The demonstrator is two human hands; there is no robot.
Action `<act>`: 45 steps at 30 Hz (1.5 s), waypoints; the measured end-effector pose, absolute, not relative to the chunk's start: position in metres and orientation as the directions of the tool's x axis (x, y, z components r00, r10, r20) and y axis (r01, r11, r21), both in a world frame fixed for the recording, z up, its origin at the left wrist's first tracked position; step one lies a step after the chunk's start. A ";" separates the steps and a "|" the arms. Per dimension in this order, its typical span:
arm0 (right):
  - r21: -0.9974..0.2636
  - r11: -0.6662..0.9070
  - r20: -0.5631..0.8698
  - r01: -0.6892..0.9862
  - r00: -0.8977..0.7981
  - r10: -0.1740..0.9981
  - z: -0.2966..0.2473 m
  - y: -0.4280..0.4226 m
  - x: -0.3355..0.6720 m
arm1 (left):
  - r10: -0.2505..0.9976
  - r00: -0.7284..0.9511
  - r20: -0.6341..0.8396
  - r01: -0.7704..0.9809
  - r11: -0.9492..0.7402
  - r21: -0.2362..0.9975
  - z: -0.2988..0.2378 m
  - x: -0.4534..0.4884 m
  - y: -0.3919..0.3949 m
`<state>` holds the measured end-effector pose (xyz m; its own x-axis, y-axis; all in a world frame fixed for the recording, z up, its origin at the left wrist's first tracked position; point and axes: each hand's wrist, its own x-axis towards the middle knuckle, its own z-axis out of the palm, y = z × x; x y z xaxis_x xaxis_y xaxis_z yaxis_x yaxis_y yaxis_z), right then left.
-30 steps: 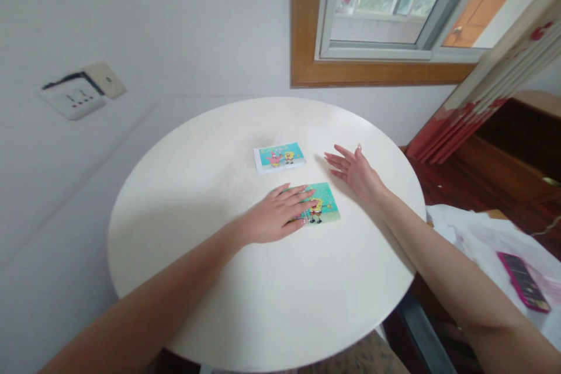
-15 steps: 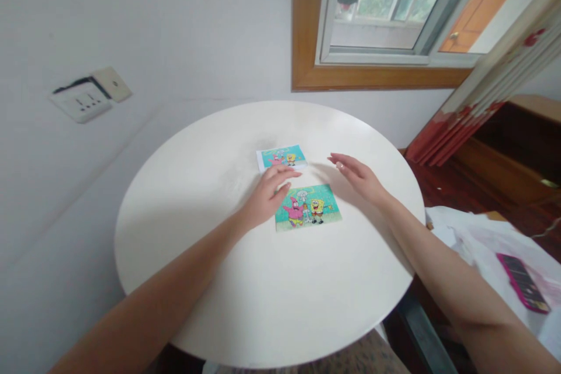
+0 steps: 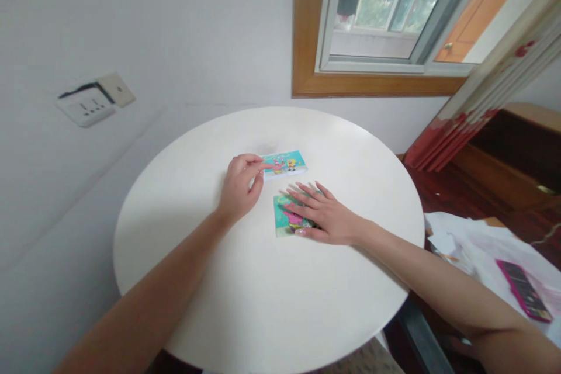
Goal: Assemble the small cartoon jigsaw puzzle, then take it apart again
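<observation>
Two cartoon picture cards lie on a round white table (image 3: 272, 280). My left hand (image 3: 240, 186) pinches the left edge of the far card (image 3: 287, 162), fingers closed on it. Flat on the near card (image 3: 283, 219) lies my right hand (image 3: 322, 214), fingers spread, covering most of it; only its left part shows.
A wall socket (image 3: 90, 104) sits on the white wall to the left. A window (image 3: 385, 11) with a wooden frame is behind the table. A striped curtain (image 3: 477, 99) hangs at right. A pink phone (image 3: 523, 291) lies on white cloth at the lower right.
My left hand left the near card and moved up to grip the far card's edge. My right hand came in from the right and settled flat on the near card.
</observation>
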<state>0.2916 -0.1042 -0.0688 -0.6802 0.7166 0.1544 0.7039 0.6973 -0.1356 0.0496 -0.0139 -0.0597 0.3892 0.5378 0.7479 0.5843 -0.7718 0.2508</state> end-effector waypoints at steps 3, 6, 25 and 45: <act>-0.125 0.689 0.135 0.714 -0.676 0.725 -0.075 -0.104 0.288 | 0.518 0.427 0.742 0.566 -0.793 0.228 -0.059 0.052 -0.017; -0.116 0.686 0.121 0.718 -0.676 0.727 -0.079 -0.104 0.287 | 0.510 0.444 0.737 0.563 -0.798 0.213 -0.058 0.052 -0.019; -0.110 0.647 0.159 0.755 -0.629 0.761 -0.088 -0.080 0.315 | 0.557 0.459 0.693 0.585 -0.776 0.236 -0.061 0.050 -0.017; -0.118 0.493 0.110 0.862 -0.482 0.869 -0.086 -0.020 0.436 | 0.560 0.474 0.680 0.553 -0.790 0.265 -0.060 0.049 -0.017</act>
<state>0.4357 -0.0200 -0.0858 -0.4817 0.8695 0.1096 0.8622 0.4926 -0.1183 0.0491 -0.0170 -0.0601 0.4738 0.5596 0.6800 0.5530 -0.7899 0.2648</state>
